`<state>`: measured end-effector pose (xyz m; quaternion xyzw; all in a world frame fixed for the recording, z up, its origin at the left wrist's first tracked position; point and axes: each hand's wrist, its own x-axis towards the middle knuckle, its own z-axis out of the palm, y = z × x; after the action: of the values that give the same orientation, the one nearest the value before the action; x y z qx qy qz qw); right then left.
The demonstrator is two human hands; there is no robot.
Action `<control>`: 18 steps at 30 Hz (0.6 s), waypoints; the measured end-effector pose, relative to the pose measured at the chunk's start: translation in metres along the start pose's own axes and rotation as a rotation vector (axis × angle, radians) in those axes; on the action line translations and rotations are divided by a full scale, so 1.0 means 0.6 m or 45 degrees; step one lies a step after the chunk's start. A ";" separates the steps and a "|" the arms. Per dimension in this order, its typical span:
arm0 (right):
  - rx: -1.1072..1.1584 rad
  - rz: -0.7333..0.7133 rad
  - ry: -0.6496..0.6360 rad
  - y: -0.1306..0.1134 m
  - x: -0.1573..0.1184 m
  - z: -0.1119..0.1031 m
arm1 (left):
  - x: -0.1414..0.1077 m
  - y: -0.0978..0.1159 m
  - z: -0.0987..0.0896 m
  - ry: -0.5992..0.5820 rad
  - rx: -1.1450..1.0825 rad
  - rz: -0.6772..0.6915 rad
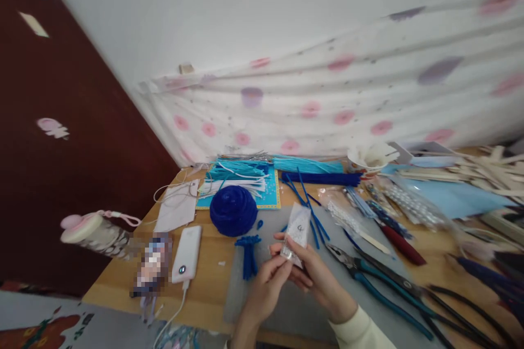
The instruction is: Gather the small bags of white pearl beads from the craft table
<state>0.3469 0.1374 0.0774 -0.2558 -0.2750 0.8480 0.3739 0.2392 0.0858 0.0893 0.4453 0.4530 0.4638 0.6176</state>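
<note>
Both hands hold a small clear plastic bag [301,224] of tiny pale pieces, marked with a dark handwritten sign, above a grey mat. My left hand [268,278] pinches its lower end between thumb and finger. From the right side, my right hand [313,270] grips the same bag, its thumb on the front. Just left of the hands lies a bundle of short blue pipe cleaners [248,256], bent over at the top. A dark blue fuzzy dome [233,210] sits behind it. Loose blue pipe cleaners [315,218] lie behind the bag.
Teal-handled pliers [380,283] lie on the mat at right. Bundled pipe cleaners [307,163] line the back edge. Bead bags [409,204], a white cup [370,159] and wooden sticks [487,174] crowd the right. A cabled power bank [187,253] and bottle [96,234] are left.
</note>
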 end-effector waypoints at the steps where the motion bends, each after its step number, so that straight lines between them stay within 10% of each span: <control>1: 0.008 -0.016 -0.002 -0.001 -0.002 0.000 | 0.001 -0.001 0.001 0.016 0.019 -0.012; 18: -0.058 -0.144 0.106 -0.016 -0.022 -0.030 | 0.027 -0.038 0.025 0.131 0.102 0.040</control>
<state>0.3713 0.1377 0.0738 -0.2833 -0.2926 0.8076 0.4265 0.2600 0.0958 0.0674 0.4524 0.4954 0.4772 0.5677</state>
